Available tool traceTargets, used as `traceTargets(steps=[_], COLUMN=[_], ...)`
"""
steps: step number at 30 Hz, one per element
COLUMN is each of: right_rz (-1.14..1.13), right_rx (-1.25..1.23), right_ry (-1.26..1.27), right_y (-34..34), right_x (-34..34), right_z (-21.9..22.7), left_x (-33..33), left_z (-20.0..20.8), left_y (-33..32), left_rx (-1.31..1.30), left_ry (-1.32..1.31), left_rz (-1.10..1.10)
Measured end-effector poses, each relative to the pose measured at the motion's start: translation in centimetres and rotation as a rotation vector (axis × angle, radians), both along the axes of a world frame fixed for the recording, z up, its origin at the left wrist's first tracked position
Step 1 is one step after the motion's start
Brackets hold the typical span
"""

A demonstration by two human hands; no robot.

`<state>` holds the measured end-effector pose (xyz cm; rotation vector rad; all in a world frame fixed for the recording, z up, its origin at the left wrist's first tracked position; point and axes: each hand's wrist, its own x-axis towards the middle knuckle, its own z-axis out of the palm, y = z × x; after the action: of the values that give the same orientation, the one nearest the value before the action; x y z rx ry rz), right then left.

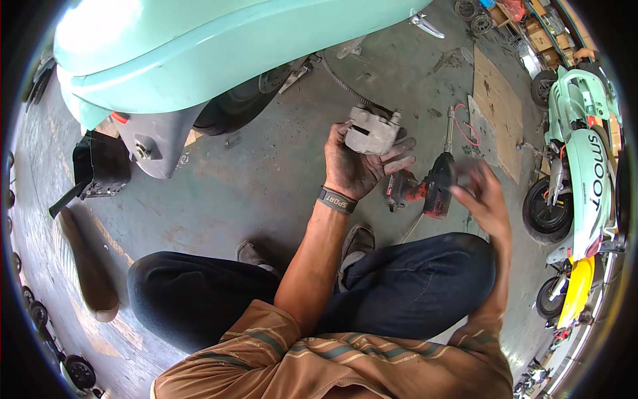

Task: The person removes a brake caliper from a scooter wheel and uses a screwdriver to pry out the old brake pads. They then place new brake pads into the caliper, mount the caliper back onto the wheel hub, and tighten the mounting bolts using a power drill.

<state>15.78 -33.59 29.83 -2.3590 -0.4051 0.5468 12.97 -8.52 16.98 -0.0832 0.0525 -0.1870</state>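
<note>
We recorded the brake caliper (372, 132) apart from the rear wheel (232, 112), held in the upturned left hand (353, 170), right of the mint-green scooter (232, 50). The spring-wrapped hose (340, 81) ran between caliper and scooter; we judged unmounting done, the hose seemingly still connected and the caliper's refastening not yet done. Near the right hand (484, 199), the cordless impact wrench (436, 193) lay on the floor; that hand was blurred, and we could not tell whether it gripped anything.

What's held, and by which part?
The left hand cradles a grey, blocky metal brake caliper by its underside and left edge; the blurred right hand holds nothing visible.
</note>
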Motion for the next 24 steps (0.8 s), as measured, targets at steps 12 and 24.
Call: traceTargets(steps=[12,24], right_rz=[0.847,0.471], right_rx=[0.027,0.419], right_ry=[-0.534,-0.734], right_y=[17.0,21.2], right_x=[7.1,5.2], right_z=[-5.2,-12.9], left_x=[-2.2,-2.5], left_z=[-4.1,1.8], left_y=[7.0,11.9], left_rx=[0.213,1.038], left_ry=[0.198,0.521], left_rz=[0.116,0.217])
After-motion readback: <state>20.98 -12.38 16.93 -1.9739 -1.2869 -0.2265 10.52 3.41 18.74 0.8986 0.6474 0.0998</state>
